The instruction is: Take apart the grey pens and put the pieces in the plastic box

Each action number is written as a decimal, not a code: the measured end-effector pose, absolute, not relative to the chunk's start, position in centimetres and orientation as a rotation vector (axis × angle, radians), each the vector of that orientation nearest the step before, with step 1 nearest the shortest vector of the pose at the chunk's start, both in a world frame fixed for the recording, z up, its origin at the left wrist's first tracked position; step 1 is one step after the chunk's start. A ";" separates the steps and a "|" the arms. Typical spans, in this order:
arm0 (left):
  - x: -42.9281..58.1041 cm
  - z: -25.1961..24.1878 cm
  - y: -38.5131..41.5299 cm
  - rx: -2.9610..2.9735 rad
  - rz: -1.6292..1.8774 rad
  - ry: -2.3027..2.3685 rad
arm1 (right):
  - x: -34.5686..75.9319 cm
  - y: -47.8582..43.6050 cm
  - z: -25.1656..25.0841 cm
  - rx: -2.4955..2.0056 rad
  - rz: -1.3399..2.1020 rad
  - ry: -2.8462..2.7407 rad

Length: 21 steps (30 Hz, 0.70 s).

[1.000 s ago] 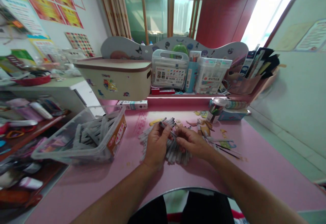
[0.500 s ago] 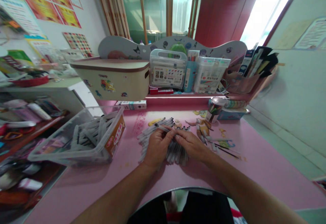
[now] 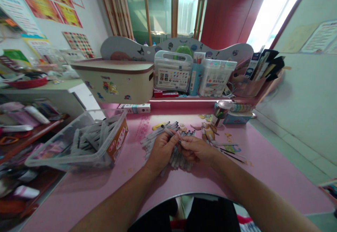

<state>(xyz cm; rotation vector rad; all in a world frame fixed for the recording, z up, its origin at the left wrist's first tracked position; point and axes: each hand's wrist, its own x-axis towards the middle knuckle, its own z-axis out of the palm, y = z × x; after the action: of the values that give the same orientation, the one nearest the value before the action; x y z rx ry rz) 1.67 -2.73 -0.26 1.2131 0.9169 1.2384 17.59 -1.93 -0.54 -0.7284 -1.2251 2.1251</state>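
Observation:
My left hand (image 3: 161, 152) is closed around a slim grey-white marker (image 3: 167, 131), whose dark end points up and to the left. My right hand (image 3: 196, 148) pinches at the marker's near end, its fingers curled and its tips meeting the left fingertips. Just what sits between the right fingertips is too small to make out clearly. Beneath and around both hands lies a pile of similar markers (image 3: 151, 140) on the pink desk (image 3: 147, 189). Part of that pile is hidden by the hands.
A clear plastic bin (image 3: 65, 167) of pale pen-like pieces stands on the left. Thin brushes (image 3: 231, 153) and a jar of pens (image 3: 218, 114) lie to the right. Along the back shelf are a lidded cream box (image 3: 116, 84), marker cases (image 3: 172, 73) and a pink holder (image 3: 244, 86).
My right fingers have curled further under, and the hand has shifted slightly at the marker's end. My left hand stays almost in place. The whole view has drifted a little.

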 end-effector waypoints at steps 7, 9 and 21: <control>1.7 -0.3 -2.5 1.287 1.308 0.992 | 17.4 -1.8 -0.5 -0.824 2.003 -1.306; 1.6 -0.2 -2.4 1.335 1.346 1.052 | 17.0 -1.7 -0.6 -0.886 1.730 -1.462; 2.2 0.7 -3.3 1.261 1.380 1.039 | 16.4 -2.7 -0.7 -1.032 0.899 -1.928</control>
<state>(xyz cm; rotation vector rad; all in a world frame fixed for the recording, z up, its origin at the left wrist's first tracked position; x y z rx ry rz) 2.22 -3.30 0.75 1.2609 1.0392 1.3797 16.39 -2.74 -0.66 -1.0322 -1.9278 0.8995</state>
